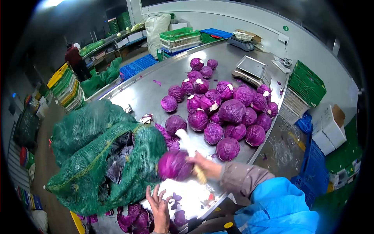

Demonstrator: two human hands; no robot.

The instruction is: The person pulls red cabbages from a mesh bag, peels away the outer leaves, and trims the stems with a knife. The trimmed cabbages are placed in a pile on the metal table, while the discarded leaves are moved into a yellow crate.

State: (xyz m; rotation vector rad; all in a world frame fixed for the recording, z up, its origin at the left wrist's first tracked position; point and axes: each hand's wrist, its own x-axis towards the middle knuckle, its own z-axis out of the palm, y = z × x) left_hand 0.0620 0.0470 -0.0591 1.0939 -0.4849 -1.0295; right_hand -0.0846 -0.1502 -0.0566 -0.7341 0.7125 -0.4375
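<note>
PURPLE CABBAGES (232, 111) ON A METAL TABLE (142, 84)

Writing: one round green sticker (286, 28), numeral "3", on the white wall at the upper right. No other lettering large enough to read.

Item in work: one purple cabbage (174, 165), motion-blurred, lower centre of the frame; directly left of the right hand (208, 167) and above the left hand (159, 206).

Right hand: fingertips against the cabbage's right side; a yellowish object (200, 175) shows just below. How firmly it grips either cannot be told. A blurred white shape (187, 142) lies just above, identity unclear.

Left hand: lower centre, fingers spread wide, apart from the cabbage.

Surroundings: loose cabbages heaped at centre to right of centre; green net sacks (150, 156), two visible, left of centre, the nearer showing dark leaves through its gap; purple leaves (134, 218) at bottom left of centre; scale (252, 68), upper right; green crate (307, 84), right; white box (327, 132), far right.
</note>
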